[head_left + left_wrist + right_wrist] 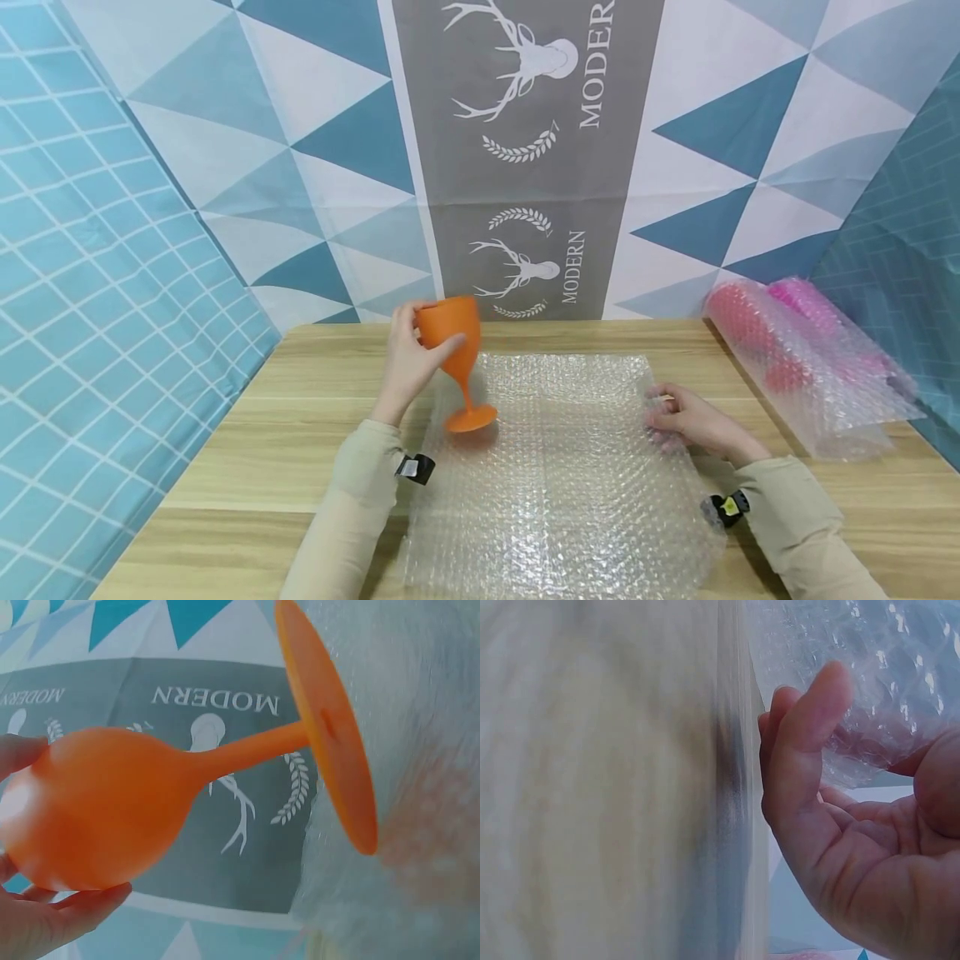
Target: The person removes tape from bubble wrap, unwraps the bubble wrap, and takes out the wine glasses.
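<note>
A bubble-wrap sheet [555, 500] is lying nearest, the right hand [697, 423] pinching its right edge. The left hand [411, 357] is gripping a tilted orange goblet [461, 364] by the bowl, base hanging over the sheet. The wooden table [217, 467] is stretching leftward; farther off, pink wrapped bundles [787, 350] are crowding its right edge.

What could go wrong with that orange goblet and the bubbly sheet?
The orange goblet could slip, since the left hand grips only its bowl and nothing seems to support its foot. It's tilted too, so it might tip over if set down that way. And the right hand holds the bubble wrap sheet by its edge, so a tug might shift the landing spot.
</note>
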